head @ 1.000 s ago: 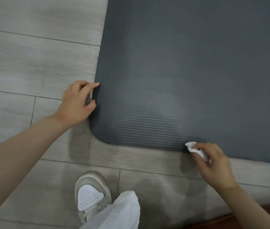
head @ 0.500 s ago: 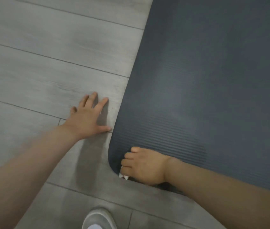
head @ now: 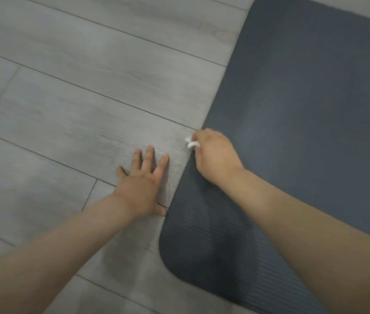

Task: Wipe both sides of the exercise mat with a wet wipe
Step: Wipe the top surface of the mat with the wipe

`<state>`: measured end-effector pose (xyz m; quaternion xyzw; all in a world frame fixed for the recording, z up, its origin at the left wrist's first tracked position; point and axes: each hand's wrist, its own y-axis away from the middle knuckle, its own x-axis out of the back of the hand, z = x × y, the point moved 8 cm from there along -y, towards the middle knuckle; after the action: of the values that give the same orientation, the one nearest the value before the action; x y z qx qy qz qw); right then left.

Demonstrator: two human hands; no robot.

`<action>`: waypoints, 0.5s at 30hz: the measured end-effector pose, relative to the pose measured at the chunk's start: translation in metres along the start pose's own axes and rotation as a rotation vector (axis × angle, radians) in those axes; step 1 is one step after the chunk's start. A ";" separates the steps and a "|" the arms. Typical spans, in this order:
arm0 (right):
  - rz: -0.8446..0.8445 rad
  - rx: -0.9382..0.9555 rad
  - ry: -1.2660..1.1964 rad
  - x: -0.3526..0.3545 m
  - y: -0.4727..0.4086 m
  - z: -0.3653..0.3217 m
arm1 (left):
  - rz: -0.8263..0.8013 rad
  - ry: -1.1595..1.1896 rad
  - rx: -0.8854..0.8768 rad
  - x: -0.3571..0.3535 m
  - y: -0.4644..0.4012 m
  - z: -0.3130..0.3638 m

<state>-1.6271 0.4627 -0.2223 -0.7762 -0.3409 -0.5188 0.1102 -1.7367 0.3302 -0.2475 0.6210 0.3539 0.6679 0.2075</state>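
Nearest us, the rounded corner of the exercise mat (head: 293,155) lies flat on the floor (head: 77,98); its ribbed dark foam runs away up and to the right. Our left hand (head: 142,184) rests flat beside it, fingers spread. Farther on, our right hand (head: 215,155) pinches the crumpled white wet wipe (head: 192,143) at the mat's left edge, which continues away beyond it.

Your right hand (head: 213,155) slid the wet wipe (head: 192,143) from the mat's (head: 304,132) near corner up along its left edge. Your left hand (head: 142,186) let go of that edge and now lies flat on the floor (head: 66,109) just beside it.
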 end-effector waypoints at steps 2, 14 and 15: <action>-0.261 0.388 -0.019 -0.034 0.075 -0.064 | 0.005 0.004 -0.004 0.000 0.000 0.000; 0.096 -0.130 0.362 0.082 -0.080 0.099 | -0.020 0.024 0.018 0.002 -0.001 -0.001; 0.088 -0.208 0.280 0.082 -0.080 0.108 | -0.027 0.021 0.022 0.002 -0.002 -0.001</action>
<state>-1.5812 0.6126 -0.2122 -0.7179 -0.2321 -0.6489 0.0983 -1.7382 0.3332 -0.2477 0.6114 0.3718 0.6675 0.2058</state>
